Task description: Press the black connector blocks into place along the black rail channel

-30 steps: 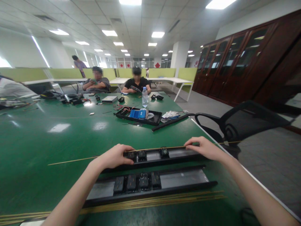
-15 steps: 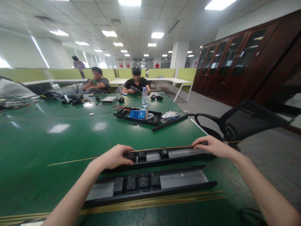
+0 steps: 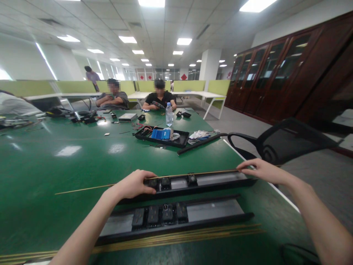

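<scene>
Two long black channels with pale linings lie across the green table. My left hand is closed around the left part of the farther channel, thumb on the near side, fingers over the far edge. A thin brass-coloured rod runs along that far edge, passes by my left fingers and sticks out past both ends. At the right end my right hand pinches the rod between thumb and fingers. Small black blocks sit inside the farther channel. Several larger black blocks fill the middle of the nearer channel.
More thin rods lie in front of the nearer channel. Beyond are a black tray with blue parts, white gloves, a black strip and a water bottle. A mesh chair stands right; people sit opposite.
My right hand has slid to the right along the rod, past the channel's right end. My left hand stays in place on the channel.
</scene>
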A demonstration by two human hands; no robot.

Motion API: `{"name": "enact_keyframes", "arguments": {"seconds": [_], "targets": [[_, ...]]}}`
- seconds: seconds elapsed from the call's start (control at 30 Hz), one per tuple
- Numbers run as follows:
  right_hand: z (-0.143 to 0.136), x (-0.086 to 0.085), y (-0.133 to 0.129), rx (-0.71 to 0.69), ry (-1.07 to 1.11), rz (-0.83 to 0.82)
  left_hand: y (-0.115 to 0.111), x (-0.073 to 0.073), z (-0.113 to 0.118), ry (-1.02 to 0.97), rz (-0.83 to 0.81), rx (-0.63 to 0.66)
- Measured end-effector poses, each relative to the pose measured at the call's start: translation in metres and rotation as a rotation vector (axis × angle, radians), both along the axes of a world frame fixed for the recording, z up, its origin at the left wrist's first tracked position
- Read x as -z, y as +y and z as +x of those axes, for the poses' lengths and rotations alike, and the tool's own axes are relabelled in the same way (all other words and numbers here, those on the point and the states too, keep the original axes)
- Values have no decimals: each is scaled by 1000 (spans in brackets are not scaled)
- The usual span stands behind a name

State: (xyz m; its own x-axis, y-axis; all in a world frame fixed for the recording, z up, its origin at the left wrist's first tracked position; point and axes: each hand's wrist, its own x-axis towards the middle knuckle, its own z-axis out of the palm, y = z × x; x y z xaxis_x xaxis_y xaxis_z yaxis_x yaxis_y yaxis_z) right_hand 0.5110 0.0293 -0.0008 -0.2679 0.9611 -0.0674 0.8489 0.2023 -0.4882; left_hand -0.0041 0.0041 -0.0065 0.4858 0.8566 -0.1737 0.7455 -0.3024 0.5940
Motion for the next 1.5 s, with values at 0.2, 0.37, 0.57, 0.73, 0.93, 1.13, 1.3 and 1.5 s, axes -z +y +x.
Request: {"name": "enact_keyframes", "arguments": {"seconds": [0.2, 0.37, 0.57, 0.73, 0.93, 1.13, 1.3, 1.5], "targets": [[4, 0, 1, 36, -12, -5, -1, -1, 0, 12, 11, -4], [-2, -2, 3, 68, -34, 106, -2, -4, 1, 5, 7, -3], [-7, -8, 2, 108, -66, 230, -1, -4, 2, 11, 10, -4], [-4, -7, 2, 111, -83, 238, -2, -4, 2, 11, 5, -8], [-8, -3, 3, 88, -79, 255, -2, -5, 1, 18, 26, 5], [-32, -5, 0, -4, -23, 352, -2, -3, 2, 43, 46, -9], [-77, -12, -11, -110, 79, 432, -2, -5, 2, 55, 54, -10], [-128, 2, -22, -279, 103, 556, -3, -6, 3, 64, 60, -11]]}}
